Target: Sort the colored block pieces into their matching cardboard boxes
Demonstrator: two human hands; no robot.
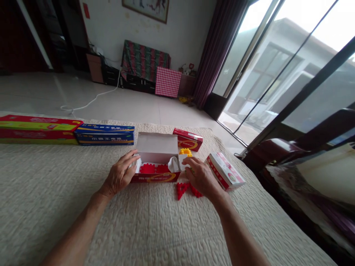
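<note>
An open red box (pixel 156 176) with a white raised lid sits on the beige quilted cover (pixel 155 225). Red toothed plastic pieces (pixel 154 169) lie inside it. My left hand (pixel 119 175) grips the box's left end, fingers curled round its white flap. My right hand (pixel 200 176) rests at the box's right end, fingers bent on the side flap. A yellow toothed piece (pixel 185 151) lies just behind that hand, and loose red pieces (pixel 184 189) lie in front of it on the cover.
A small red box (pixel 188 139) lies behind the open one, and a white-and-red box (pixel 225 171) to its right. Blue (pixel 105 134) and long red (pixel 36 129) boxes line the left. The cover's right edge drops toward dark wooden furniture (pixel 299 147) by glass doors.
</note>
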